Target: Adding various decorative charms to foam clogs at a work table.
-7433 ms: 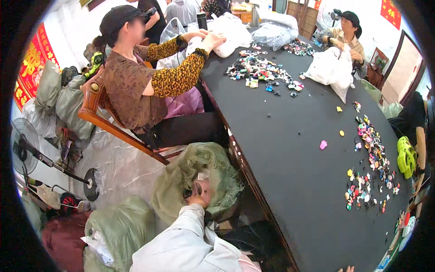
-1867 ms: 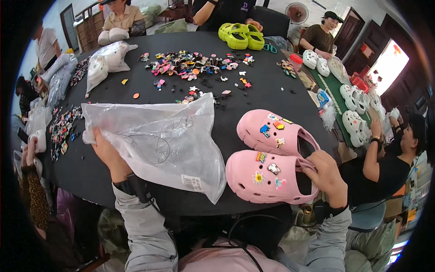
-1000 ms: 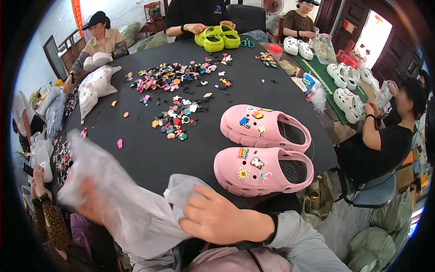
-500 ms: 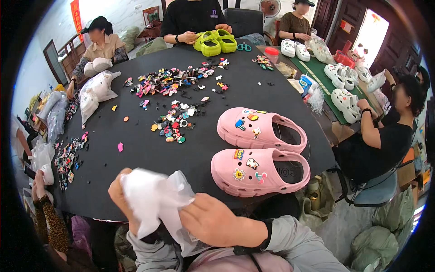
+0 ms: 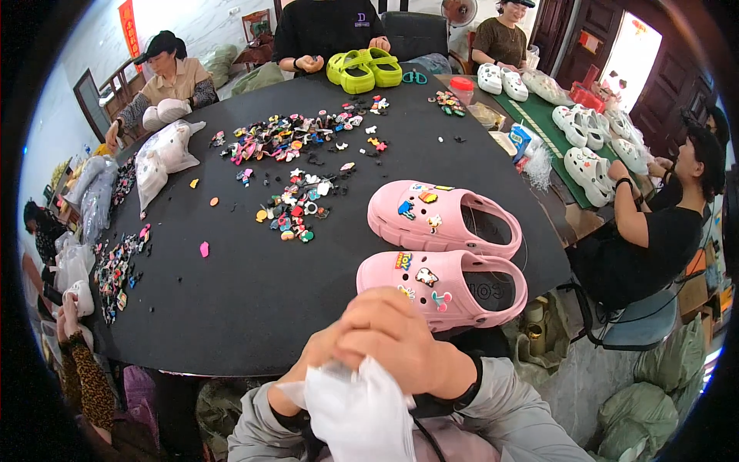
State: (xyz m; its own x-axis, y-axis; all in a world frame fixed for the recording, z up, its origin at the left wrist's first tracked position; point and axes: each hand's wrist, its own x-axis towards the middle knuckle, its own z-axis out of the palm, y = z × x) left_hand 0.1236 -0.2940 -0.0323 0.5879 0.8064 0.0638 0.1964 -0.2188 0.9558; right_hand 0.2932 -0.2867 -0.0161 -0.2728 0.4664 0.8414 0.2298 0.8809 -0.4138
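Hands: right hand [image 5: 396, 339] lies over left hand [image 5: 312, 369], both clenched on a crumpled white plastic bag [image 5: 358, 412].
Bag: at the near edge of the black worktop [image 5: 231, 285], just below the pink clogs [image 5: 443, 254].
Charms: loose coloured charms [image 5: 296, 212] well beyond the clogs.

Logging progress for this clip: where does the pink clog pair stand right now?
Done: both pink clogs carry charms and sit side by side on the black table. In hand: left hand and right hand grip a clear plastic bag at the table edge. Left: clogs remain outside the bag.
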